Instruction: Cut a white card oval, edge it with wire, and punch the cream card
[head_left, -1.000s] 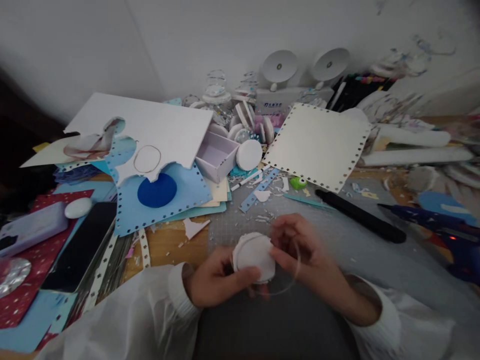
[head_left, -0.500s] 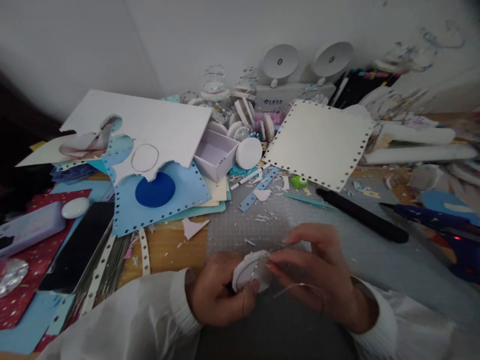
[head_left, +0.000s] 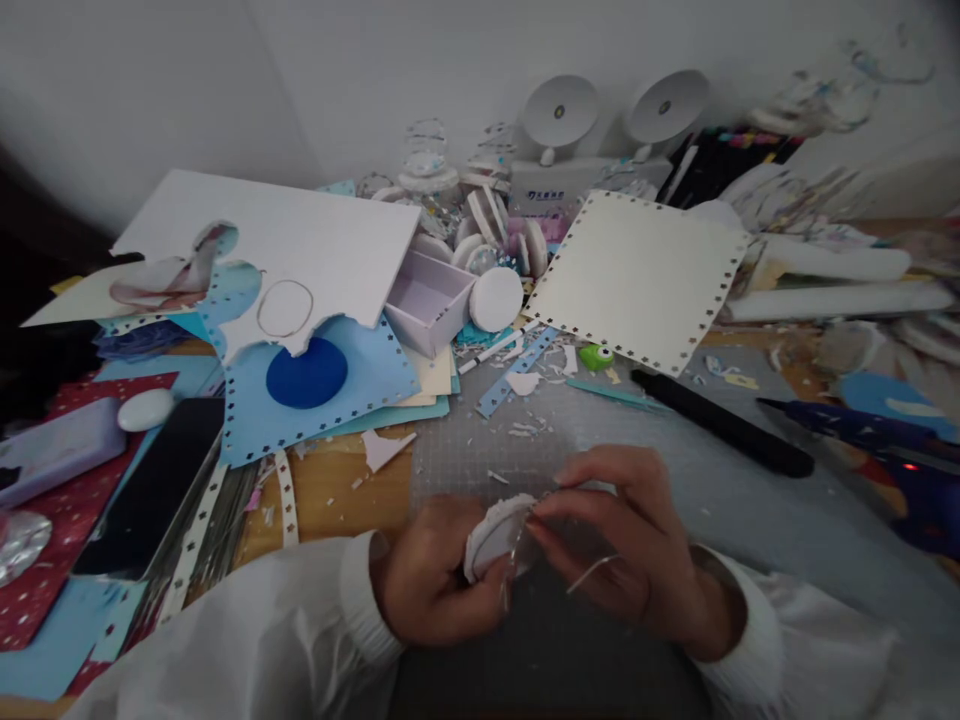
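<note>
One partly hidden disc (head_left: 492, 543), perhaps beaded

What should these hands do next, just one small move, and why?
Perhaps the right hand should ease the pale strand in toward the white disc: the left hand grips that disc, the right hand is at its rim, and the strand curves outward, away from the disc.

A wooden table (head_left: 337, 505) bore a grey mat (head_left: 457, 450) and a white scrap (head_left: 382, 450). On the mat lay a black tool (head_left: 720, 421), a blue strip (head_left: 492, 402) and a green toy (head_left: 595, 358).
</note>
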